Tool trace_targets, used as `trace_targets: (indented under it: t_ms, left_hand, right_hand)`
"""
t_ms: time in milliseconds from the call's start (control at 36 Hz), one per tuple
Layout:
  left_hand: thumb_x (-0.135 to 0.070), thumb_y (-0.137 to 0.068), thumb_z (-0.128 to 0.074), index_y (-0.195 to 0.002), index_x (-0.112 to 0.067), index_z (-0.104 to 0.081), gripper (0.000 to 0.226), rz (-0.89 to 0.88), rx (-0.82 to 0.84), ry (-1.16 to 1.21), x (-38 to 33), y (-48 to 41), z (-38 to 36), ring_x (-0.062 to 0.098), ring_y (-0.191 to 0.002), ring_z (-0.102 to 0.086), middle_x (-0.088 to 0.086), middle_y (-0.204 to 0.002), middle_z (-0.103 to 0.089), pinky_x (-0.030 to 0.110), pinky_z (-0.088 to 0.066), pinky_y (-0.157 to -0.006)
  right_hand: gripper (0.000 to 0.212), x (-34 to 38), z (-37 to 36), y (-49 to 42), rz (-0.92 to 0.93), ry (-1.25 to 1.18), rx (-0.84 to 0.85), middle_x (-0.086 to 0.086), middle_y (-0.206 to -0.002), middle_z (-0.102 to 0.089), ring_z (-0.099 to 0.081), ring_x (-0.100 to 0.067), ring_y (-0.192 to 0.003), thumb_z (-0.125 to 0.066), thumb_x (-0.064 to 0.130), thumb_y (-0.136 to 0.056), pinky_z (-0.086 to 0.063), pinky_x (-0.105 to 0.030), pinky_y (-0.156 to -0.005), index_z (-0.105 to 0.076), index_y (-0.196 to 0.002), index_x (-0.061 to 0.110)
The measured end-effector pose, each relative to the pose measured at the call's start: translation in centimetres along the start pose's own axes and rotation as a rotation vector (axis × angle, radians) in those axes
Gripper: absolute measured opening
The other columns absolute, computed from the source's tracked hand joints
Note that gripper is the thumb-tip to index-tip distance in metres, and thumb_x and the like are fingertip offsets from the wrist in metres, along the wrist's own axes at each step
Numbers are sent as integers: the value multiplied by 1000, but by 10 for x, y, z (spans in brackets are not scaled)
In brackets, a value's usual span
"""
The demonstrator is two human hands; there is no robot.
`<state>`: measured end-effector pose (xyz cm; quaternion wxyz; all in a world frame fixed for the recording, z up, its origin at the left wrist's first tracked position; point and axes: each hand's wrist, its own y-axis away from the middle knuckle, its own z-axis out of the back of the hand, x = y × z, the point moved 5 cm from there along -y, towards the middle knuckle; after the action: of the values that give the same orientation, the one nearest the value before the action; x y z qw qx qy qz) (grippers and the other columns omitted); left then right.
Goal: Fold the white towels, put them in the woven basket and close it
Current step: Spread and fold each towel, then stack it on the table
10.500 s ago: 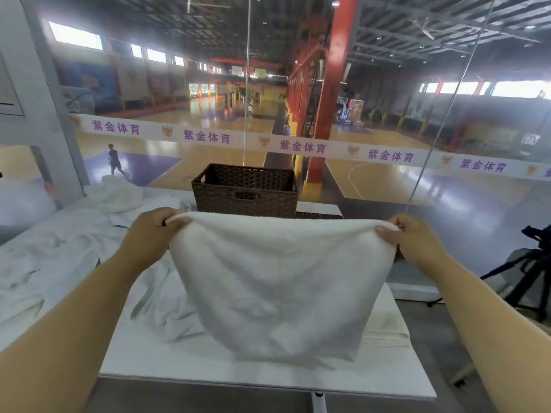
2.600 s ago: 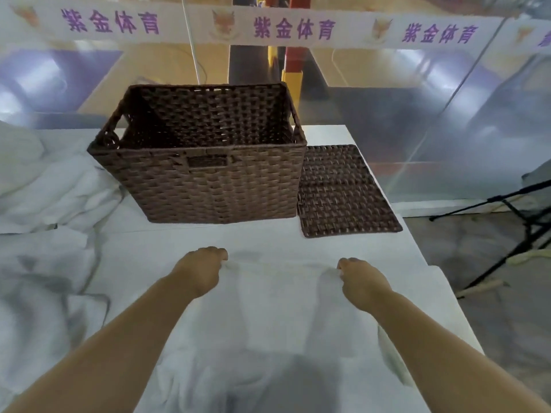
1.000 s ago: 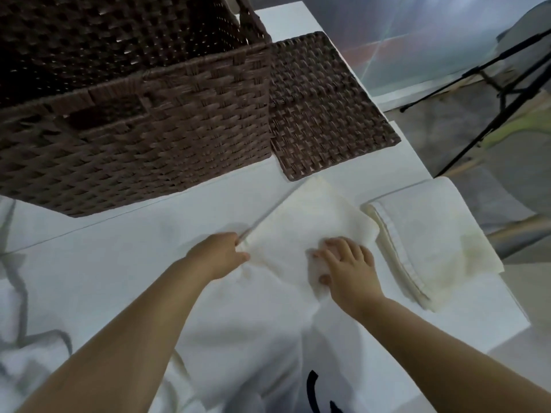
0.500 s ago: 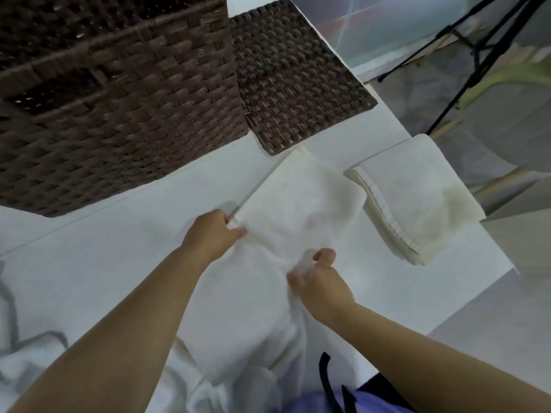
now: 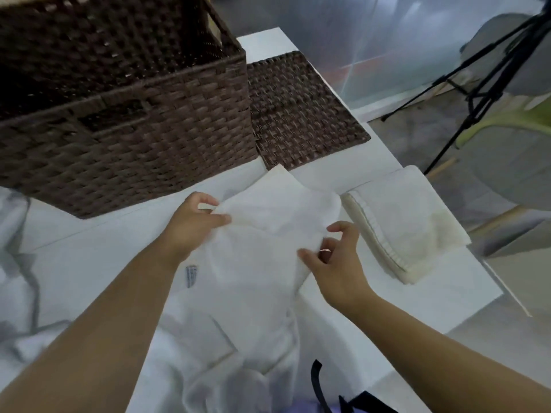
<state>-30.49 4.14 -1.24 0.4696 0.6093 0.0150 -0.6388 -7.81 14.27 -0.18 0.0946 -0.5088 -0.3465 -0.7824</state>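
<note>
View down onto a white table (image 5: 429, 296). At the centre, a white towel (image 5: 268, 231), partly folded: far corner flat on the table, just short of the lid (image 5: 298, 114); near end trailing in loose folds over the table's near edge. A small grey label (image 5: 190, 277) on the towel beside the left forearm.

Left hand (image 5: 193, 223) pinching the towel's upper left edge between thumb and fingertips, lifting it slightly. Right hand (image 5: 334, 257) grasping the towel's right edge, cloth caught between thumb and curled fingers.

Behind the hands, at upper left, a dark brown woven basket (image 5: 119, 120), uncovered, inside mostly out of sight. Flat on the table against the basket's right side, the matching woven lid. Near the table's right edge, just beside the right hand, a folded towel (image 5: 402, 222), stitched hem facing the hands.

At far left, a heap of white cloth (image 5: 15, 263). Beyond the table at upper right, a black tripod (image 5: 483, 84) on the floor.
</note>
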Motion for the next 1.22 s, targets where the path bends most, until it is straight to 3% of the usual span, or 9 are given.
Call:
trace_targets:
  t_ms: [222, 417, 500, 556, 667, 806, 917, 1000, 1222]
  left_hand:
    - [-16, -74, -76, -113, -41, -62, 49, -179, 36, 199, -46, 62, 9, 22, -98, -66, 11, -108, -67, 34, -54, -84]
    - [6, -68, -77, -119, -19, -61, 59, -326, -93, 169, -60, 110, -11, 1, -74, -68, -3, -92, -73, 9, -50, -60]
    - [0, -59, -85, -114, -25, -61, 65, -360, -231, -64, -61, 124, -21, 4, -77, -65, -6, -91, -68, 10, -49, -61]
    - [-9, -57, -87, -113, -29, -60, 66, -363, -314, -213, -61, 132, -30, 13, -85, -62, -6, -94, -65, 17, -48, -66]
    - [-10, -62, -83, -99, -31, -62, 47, -468, -411, -343, -64, 151, -46, 11, -85, -55, -14, -87, -59, 8, -36, -63]
    - [-29, -71, -78, -90, -33, -64, 24, -510, -442, -521, -51, 161, -61, 18, -101, -42, -1, -103, -50, 25, -32, -85]
    - [-38, -72, -76, -90, -34, -57, 26, -483, -288, -436, -34, 167, -69, 9, -96, -56, -10, -105, -62, 25, -45, -80]
    - [-34, -78, -73, -92, -31, -56, 23, -396, -192, -354, -22, 169, -77, 8, -81, -58, -10, -90, -63, 20, -43, -65]
    - [-39, -81, -70, -113, -28, -53, 37, -192, -133, -272, 17, 138, -99, 14, -91, -62, -9, -104, -61, 28, -50, -78]
  right_hand:
    - [26, 62, 45, -4, 319, -7, -41, 11, -53, -46, -40, -4, -49, -63, 4, -87, -36, -14, -53, -57, -90, 29]
    - [54, 97, 74, 1, 372, 298, 96, 6, -92, -61, -56, -8, -80, -78, 7, -73, -43, -3, -69, -59, -122, 21]
    - [73, 103, 82, 3, 394, 506, 103, 0, -125, -57, -53, -18, -114, -82, 11, -70, -42, -23, -95, -50, -135, 20]
    - [74, 103, 88, 3, 416, 634, 63, -1, -131, -55, -50, -20, -119, -82, 18, -70, -38, -22, -90, -49, -136, 22]
    - [41, 105, 101, 10, 538, 806, -16, 2, -104, -61, -57, -20, -100, -77, 30, -72, -37, -25, -75, -63, -111, 26]
    - [26, 92, 118, 13, 593, 715, 127, 1, -106, -49, -42, -18, -103, -79, 29, -70, -36, -28, -91, -61, -88, 30]
    - [24, 75, 131, 16, 454, 523, 308, 7, -91, -60, -56, -12, -83, -75, 24, -78, -45, -25, -71, -54, -89, 28]
    - [24, 58, 136, 13, 317, 405, 381, 2, -99, -66, -64, -15, -93, -70, 23, -84, -52, -35, -86, -53, -101, 26]
    - [47, 21, 129, -12, 220, 587, 250, -2, -113, -60, -58, -20, -100, -63, 30, -89, -47, -33, -88, -41, -130, 23]
